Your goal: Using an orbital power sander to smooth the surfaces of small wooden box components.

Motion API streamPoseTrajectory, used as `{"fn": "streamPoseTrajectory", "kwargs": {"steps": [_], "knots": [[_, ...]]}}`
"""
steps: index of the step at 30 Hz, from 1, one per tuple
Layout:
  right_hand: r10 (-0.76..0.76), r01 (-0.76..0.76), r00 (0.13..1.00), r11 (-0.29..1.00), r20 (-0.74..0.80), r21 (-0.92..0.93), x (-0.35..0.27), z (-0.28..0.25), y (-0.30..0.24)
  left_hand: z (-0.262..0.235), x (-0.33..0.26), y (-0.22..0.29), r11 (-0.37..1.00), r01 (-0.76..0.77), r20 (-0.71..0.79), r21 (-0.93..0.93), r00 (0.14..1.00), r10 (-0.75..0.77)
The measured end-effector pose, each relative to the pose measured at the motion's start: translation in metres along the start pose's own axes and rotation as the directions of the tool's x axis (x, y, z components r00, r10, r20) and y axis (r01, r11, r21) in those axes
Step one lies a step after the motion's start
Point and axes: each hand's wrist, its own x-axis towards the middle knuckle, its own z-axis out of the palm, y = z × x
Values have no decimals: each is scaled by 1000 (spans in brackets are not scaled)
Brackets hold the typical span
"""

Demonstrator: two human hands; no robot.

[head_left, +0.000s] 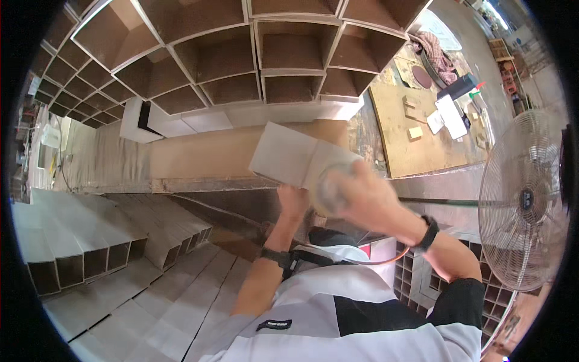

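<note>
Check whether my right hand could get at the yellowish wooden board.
Probably not yet: your right hand seems occupied with a blurred tape roll, though nothing visible blocks the wooden board.

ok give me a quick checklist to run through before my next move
1. Left hand at the white carton's near edge: ok; finger grip cannot tell.
2. Right hand on the tape roll: ok, at the carton's right end, though blurred.
3. Tape lying flat on the carton: cannot tell, motion blur.
4. Carton apart from the plywood board: ok, the board is off to the right.
5. Floor fan switched off: cannot tell from one frame.
</note>
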Motion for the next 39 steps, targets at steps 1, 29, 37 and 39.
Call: {"fn": "streamPoseTrajectory", "kwargs": {"steps": [1, 29, 37, 39], "knots": [[-87, 85, 994, 996, 68, 29, -8, 4, -9, 0, -3, -4, 1000, -8, 17, -23, 1000, 8], [473, -388, 778, 879, -413, 275, -60, -19, 139, 2, 1, 26, 978, 204, -40, -50, 978, -206], [771, -387, 438, 626, -462, 677, -137, 30, 151, 25, 14, 39, 989, 149, -42, 4, 988, -149], [797, -377, 430, 586, -425, 717, -139, 29, 141, 10, 23, 57, 840, 542, 290, -20, 807, -514]]}}
